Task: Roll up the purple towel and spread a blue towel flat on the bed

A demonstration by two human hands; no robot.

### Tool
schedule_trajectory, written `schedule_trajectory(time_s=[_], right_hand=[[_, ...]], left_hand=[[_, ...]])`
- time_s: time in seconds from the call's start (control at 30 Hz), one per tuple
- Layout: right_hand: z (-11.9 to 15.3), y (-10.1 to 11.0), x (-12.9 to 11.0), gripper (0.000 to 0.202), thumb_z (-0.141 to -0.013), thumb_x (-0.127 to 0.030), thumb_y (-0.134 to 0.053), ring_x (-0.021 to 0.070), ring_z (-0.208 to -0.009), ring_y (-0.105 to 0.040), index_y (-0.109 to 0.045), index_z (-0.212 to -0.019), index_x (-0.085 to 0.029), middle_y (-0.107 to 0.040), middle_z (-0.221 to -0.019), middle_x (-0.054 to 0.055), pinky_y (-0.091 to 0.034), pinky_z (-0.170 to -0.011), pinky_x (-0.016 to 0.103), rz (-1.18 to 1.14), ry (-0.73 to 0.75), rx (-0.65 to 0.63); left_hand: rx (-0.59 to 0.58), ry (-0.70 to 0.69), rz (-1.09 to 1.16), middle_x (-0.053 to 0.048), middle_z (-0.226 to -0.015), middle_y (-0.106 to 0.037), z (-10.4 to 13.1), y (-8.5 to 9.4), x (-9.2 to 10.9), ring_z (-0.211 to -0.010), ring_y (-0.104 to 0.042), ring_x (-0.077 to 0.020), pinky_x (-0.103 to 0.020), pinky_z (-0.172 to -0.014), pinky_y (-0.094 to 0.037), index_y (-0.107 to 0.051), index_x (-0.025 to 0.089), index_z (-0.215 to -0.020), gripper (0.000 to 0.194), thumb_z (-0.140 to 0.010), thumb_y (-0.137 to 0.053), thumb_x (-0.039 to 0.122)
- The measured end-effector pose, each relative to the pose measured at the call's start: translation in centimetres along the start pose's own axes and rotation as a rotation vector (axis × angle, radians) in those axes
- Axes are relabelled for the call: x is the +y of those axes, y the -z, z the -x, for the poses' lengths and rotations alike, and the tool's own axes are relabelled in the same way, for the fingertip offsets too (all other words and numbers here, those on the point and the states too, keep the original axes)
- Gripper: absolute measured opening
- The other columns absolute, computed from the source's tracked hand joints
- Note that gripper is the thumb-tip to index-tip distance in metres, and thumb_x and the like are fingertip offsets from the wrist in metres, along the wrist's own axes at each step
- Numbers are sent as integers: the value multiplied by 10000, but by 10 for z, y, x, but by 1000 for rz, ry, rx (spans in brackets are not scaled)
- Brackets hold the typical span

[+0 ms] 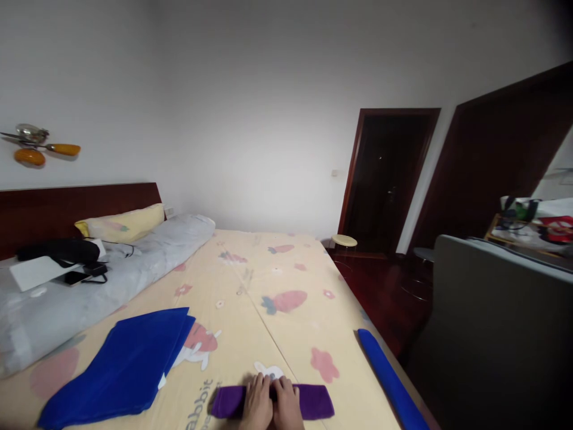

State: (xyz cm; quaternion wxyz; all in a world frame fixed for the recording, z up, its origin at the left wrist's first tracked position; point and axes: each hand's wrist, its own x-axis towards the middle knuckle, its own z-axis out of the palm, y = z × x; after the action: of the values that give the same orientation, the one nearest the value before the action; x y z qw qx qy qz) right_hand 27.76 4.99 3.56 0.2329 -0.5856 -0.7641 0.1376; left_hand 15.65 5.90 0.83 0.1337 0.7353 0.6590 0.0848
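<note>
A purple cloth (316, 402), folded into a narrow strip, lies crosswise on the bed near its front edge. My left hand (258, 403) and my right hand (287, 403) rest side by side over the strip's middle, their fingers curled onto it. The thumbs are close together, and the palms and cloth beneath them are hidden. To the left is a blue cloth (120, 364) folded flat in layers, with a small white tag at its edge. A long, narrow blue roll or folded strip (389, 379) lies along the bed's right edge.
The bed (268, 269) has a cream sheet printed with carrots and flowers. Along its left side lie a grey quilt (147, 263), a yellow pillow (128, 224) and a black bag (67, 251). A round stool (344, 240) and a dark grey panel (487, 322) stand at the right.
</note>
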Motion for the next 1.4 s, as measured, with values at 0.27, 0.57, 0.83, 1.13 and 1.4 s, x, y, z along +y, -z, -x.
schedule_trajectory(time_s=[0.27,0.57,0.83,1.13,1.4], right_hand=[[22,31,65,591,-619,-141,-419,231,-1064,-542,-519,-1194,-236,-570,-1171,68,-387,-949,367,-169,-26,-39],[29,59,102,685,-583,-176,-447,275,-1194,-479,-503,-1262,-251,-553,-1268,89,-355,-981,417,44,-138,-47],[22,75,93,742,-613,-151,-428,326,-1326,-390,-445,-1348,-247,-490,-1426,109,-213,-1099,571,240,-55,-187],[11,106,81,783,-558,-222,-493,330,-1294,-443,-432,-1339,-220,-514,-1390,165,-215,-1080,641,186,9,-359],[1,137,62,399,-639,-162,-468,277,-997,-621,-639,-996,-206,-709,-1017,114,-390,-954,487,124,15,-167]], left_hand=[[16,-14,4,-62,-1438,-502,47,36,-67,-1372,-375,-238,-441,-1179,-261,-499,251,-1295,471,-840,-406,329],[-71,97,-77,-46,-1465,-447,66,69,-94,-1408,-279,-235,-429,-1168,-167,-487,236,-1281,605,-680,-445,172],[-95,63,-154,-12,-1512,-369,55,64,-98,-1421,-228,-209,-421,-1168,-114,-378,273,-1393,777,-641,-408,80],[-17,12,-156,1,-1318,-545,51,80,-98,-1293,-398,-189,-394,-1087,-242,-502,316,-1258,706,-654,-331,-8],[-14,86,-106,21,-1381,-539,45,71,-106,-1346,-369,-152,-377,-1139,-186,-515,299,-1263,706,-668,-311,-22]])
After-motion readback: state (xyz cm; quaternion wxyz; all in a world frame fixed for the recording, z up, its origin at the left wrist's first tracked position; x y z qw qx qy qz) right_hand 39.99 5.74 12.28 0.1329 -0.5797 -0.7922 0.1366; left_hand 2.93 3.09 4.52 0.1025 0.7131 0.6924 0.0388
